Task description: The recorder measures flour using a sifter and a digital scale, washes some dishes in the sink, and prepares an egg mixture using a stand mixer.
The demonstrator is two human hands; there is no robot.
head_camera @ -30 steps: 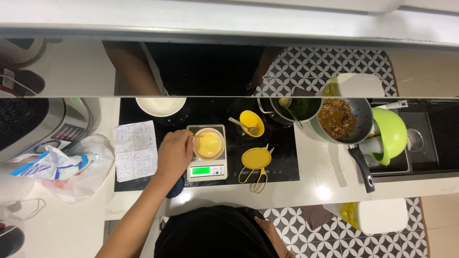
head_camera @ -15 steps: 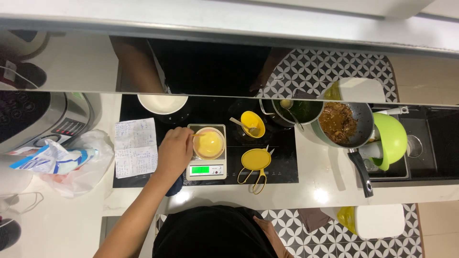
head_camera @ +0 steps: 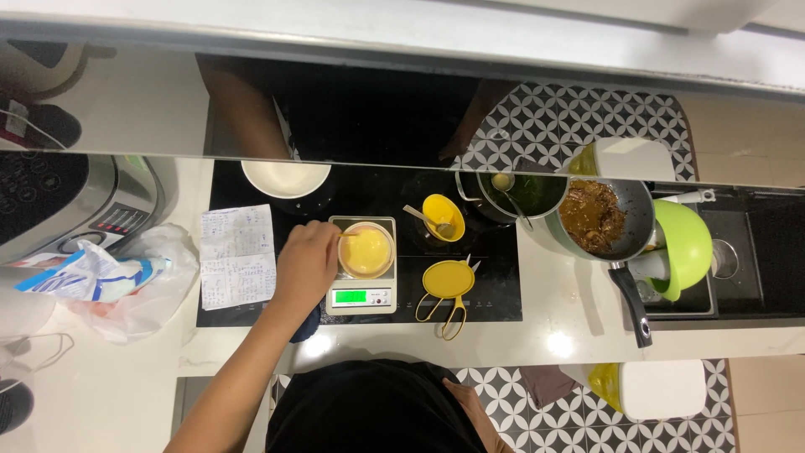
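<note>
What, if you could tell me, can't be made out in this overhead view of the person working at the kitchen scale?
- Head view: the left hand covers the near rim of the yellow bowl on the scale; any grip is hidden.
- The right hand is mostly behind the head.
- The scale's reading and the paper sheet are too small.
- The scissors lie partly under a yellow lid.

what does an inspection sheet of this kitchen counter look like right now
surface: white counter with black cooktop
job's things: yellow-filled bowl on kitchen scale
clutter: paper sheet, plastic bags, scissors, yellow cup, white bowl, pan of brown food, green bowl
hands: left hand at the bowl's rim; right hand not in view
cables: white cord at left edge
surroundings: patterned floor tiles, mirrored backsplash
</note>
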